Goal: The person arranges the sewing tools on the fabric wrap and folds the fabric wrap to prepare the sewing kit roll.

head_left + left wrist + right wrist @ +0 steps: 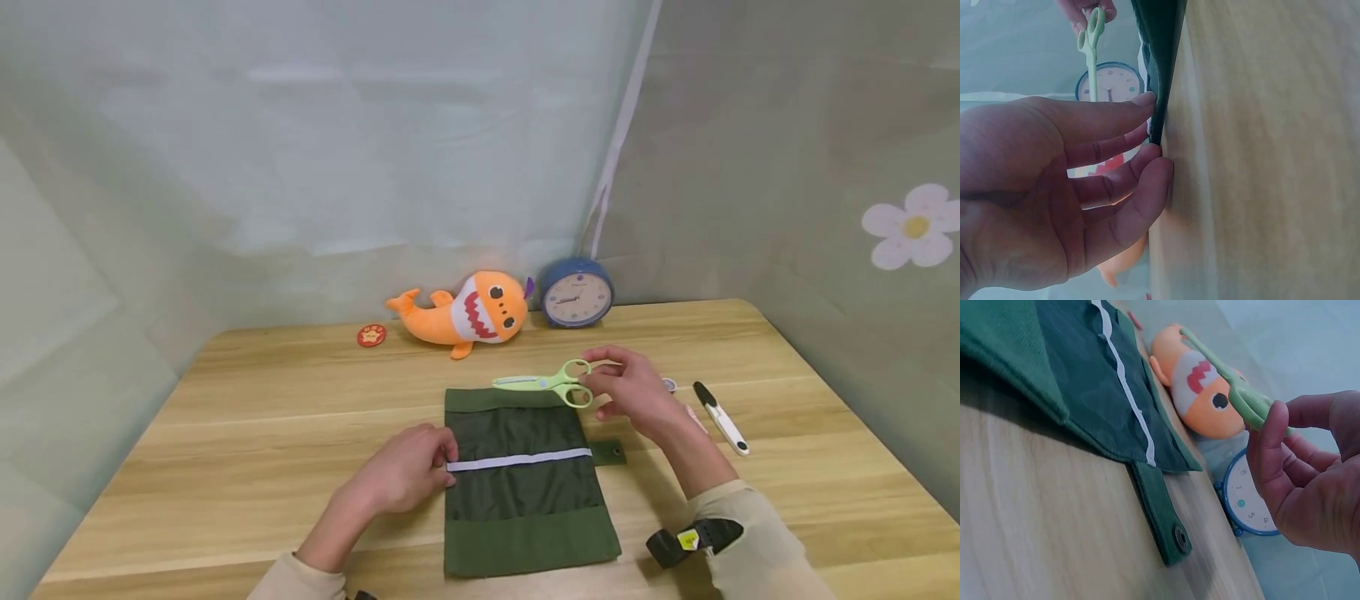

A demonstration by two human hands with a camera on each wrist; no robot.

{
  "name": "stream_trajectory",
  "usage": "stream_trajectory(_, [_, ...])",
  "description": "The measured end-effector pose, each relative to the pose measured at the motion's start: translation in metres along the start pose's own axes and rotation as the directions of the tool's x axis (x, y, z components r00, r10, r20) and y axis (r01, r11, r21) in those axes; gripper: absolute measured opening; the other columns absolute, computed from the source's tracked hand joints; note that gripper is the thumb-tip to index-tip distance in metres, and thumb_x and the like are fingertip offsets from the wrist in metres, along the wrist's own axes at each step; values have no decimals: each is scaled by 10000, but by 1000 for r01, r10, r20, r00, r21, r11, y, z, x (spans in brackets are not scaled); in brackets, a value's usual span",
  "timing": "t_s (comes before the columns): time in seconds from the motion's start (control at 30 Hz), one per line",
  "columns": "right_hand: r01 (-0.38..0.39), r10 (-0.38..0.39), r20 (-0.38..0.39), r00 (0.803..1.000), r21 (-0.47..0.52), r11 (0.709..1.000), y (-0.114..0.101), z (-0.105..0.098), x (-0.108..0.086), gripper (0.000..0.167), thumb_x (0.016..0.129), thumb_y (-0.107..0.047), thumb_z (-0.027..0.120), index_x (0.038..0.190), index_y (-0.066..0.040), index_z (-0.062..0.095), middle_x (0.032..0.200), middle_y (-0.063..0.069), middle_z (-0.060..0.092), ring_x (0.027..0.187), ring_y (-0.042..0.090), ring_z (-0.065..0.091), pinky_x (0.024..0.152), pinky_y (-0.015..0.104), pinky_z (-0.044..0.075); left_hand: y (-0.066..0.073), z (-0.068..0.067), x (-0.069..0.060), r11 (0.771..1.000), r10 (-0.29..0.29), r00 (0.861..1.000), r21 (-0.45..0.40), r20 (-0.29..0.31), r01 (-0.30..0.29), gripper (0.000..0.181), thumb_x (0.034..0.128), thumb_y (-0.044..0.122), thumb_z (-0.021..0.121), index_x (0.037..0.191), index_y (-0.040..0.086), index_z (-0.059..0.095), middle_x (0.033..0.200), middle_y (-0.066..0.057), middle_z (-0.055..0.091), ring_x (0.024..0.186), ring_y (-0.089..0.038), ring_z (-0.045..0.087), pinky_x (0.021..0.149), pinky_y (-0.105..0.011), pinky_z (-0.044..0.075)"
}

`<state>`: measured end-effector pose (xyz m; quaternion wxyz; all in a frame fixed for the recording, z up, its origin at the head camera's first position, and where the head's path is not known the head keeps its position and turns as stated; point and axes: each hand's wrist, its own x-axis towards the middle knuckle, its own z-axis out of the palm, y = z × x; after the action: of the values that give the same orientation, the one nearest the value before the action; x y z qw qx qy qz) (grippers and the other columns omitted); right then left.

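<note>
Pinching scissors point(534, 382) in right grip point(628, 388) and, in left grip point(408, 468), pouch point(521, 493) already opened between grips; not yet releasing scissors.

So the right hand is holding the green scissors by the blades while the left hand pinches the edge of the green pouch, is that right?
Not quite: the right hand holds the green scissors by the handles, not the blades, as the head view shows. The left hand does pinch the edge of the green pouch.
</note>
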<state>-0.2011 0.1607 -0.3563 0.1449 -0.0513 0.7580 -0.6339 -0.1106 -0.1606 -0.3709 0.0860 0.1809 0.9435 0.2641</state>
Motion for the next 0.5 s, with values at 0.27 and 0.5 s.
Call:
stream_trajectory(0.27, [8, -7, 45, 999, -25, 1000, -2, 8, 7, 411, 1000, -70, 634, 1373, 61, 521, 949, -9, 711, 806, 144, 642, 579, 281, 555, 1, 0, 0, 1000, -17, 1000, -7, -8, 17, 183, 852, 78, 847, 888, 113, 670, 783, 19, 527, 752, -129, 477, 690, -288, 406])
stream_trajectory(0.5, [-13, 18, 103, 995, -44, 999, -2, 19, 14, 441, 1001, -51, 601, 1416, 58, 498, 931, 57, 657, 728, 132, 604, 568, 263, 552, 3, -1, 1, 998, -57, 998, -1, 13, 57, 176, 864, 82, 845, 896, 114, 674, 787, 7, 530, 765, -149, 484, 699, -305, 409])
